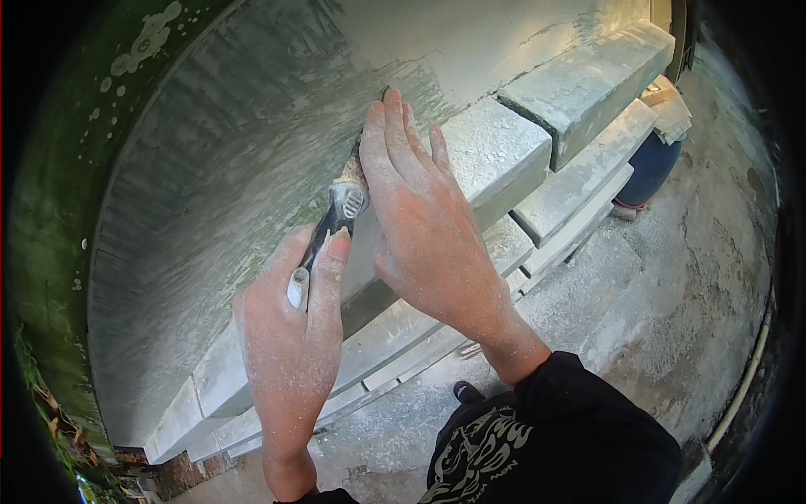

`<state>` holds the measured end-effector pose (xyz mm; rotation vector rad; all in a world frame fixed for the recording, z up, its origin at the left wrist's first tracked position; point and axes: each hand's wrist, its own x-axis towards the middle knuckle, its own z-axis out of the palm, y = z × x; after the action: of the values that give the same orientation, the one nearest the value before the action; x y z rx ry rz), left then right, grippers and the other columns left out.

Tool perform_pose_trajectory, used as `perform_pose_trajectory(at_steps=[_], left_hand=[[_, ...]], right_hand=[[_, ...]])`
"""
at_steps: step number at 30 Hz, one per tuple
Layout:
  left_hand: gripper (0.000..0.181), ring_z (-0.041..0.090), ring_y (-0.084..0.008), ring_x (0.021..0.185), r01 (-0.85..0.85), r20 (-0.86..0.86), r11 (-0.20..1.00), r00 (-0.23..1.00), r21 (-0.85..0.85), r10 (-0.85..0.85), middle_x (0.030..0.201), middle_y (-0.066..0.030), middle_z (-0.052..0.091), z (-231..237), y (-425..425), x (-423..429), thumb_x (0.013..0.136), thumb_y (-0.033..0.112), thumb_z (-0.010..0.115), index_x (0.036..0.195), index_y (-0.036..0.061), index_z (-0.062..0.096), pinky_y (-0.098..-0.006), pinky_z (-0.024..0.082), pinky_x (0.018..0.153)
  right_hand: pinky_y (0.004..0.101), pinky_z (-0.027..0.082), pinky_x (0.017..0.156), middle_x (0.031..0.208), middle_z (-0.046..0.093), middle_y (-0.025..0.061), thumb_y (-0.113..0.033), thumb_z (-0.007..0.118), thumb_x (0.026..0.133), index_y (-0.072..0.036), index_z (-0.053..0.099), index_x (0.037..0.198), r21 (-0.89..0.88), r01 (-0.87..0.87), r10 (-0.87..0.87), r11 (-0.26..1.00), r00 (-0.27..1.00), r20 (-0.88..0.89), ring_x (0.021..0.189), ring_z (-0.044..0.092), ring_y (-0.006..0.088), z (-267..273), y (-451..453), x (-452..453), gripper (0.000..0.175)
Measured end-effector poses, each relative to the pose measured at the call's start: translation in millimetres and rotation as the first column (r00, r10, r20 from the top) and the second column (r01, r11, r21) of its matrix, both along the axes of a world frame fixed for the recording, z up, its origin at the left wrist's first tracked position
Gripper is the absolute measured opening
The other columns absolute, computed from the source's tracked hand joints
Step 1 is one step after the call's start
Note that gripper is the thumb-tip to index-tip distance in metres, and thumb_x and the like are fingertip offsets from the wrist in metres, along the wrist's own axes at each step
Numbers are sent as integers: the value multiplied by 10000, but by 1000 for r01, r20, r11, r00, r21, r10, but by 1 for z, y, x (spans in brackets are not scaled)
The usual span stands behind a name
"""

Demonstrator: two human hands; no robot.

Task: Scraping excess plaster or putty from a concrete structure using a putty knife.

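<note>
My left hand (286, 334), coated in pale dust, grips the black and grey handle of a hand tool (345, 205), its thumb lying along the top. From the handle a narrow, rusty metal blade or shank runs up beside my right hand (422, 201) and partly under it. My right hand is flat, palm down, fingers stretched out, above the edge of a pale block (497, 148). Its fingertips reach a smooth grey-green surface (271, 126) with whitish patches. How far the tool's metal reaches beneath the fingers is hidden.
More pale blocks (592, 75) form stepped layers (579, 170) along the surface. A dark blue rounded container (652, 167) stands at the right on a dusty concrete floor (630, 283). A green, paint-spotted wall or rim (56, 189) curves along the left. A pipe (743, 384) lies at the far right.
</note>
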<state>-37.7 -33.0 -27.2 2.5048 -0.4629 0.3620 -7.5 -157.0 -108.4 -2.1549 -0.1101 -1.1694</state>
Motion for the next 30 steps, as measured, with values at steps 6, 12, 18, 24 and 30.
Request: perform_pose_trajectory(at_steps=[6,12,18,24,30], left_hand=[[313,563,-137,634,61,-38,998,997,22,-60,681,-114,631,3,-7,13,983,276,647,1098,-6,718,-315,448,638],[297,549,-189,569,54,95,997,994,-49,-49,683,-153,631,-10,6,6,988,255,641,1080,-20,703,-336,448,599],[282,525,-204,541,54,56,998,997,13,-54,682,-156,624,-2,-6,4,994,264,635,1058,-4,698,-351,442,589],[269,540,-211,524,70,27,993,997,96,-73,651,-134,605,6,-23,15,994,281,635,1014,20,694,-339,454,603],[273,581,-213,529,29,39,998,999,47,-31,659,-112,623,0,-16,9,991,278,637,1080,28,704,-329,463,623]], right_hand=[[619,203,1194,1503,275,453,77,514,803,204,262,1463,-8,106,-107,994,994,-7,1443,277,552,2,-10,3,717],[602,205,1204,1514,259,451,56,543,829,199,241,1478,-27,-9,8,1000,1000,-6,1457,267,534,4,7,2,729],[608,205,1201,1524,256,438,71,524,828,182,241,1488,-42,40,-40,998,999,4,1465,255,529,4,-4,6,726],[630,199,1191,1535,249,428,111,488,813,175,238,1493,33,109,-110,993,994,18,1473,243,525,6,-25,14,727],[627,194,1194,1543,243,421,72,542,835,176,265,1485,29,40,-40,999,999,-16,1456,275,534,5,-15,5,714]])
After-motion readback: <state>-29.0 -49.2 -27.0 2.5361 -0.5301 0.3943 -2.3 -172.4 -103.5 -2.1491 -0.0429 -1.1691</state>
